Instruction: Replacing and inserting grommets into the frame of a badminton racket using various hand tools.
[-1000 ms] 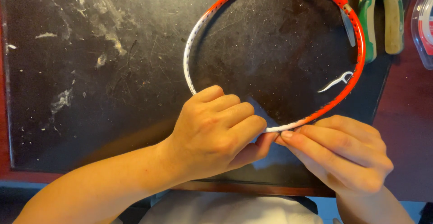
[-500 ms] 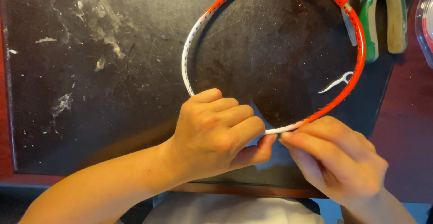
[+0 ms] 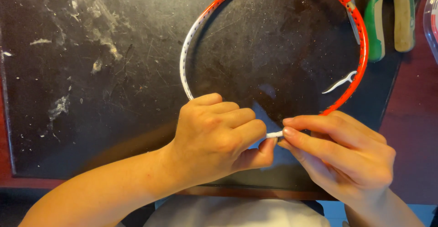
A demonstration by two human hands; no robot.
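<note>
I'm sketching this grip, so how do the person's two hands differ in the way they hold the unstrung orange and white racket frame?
The left hand is curled into a loose fist over the near rim of the orange and white racket frame, knuckles up. The right hand has longer, straighter fingers, pinching the white rim with its fingertips. The left hides more of the rim than the right. Both are bare and meet at the frame's near edge.

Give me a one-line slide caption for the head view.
Left hand and right hand pinch the white lower rim of an unstrung orange racket frame over a scuffed black mat.
</note>
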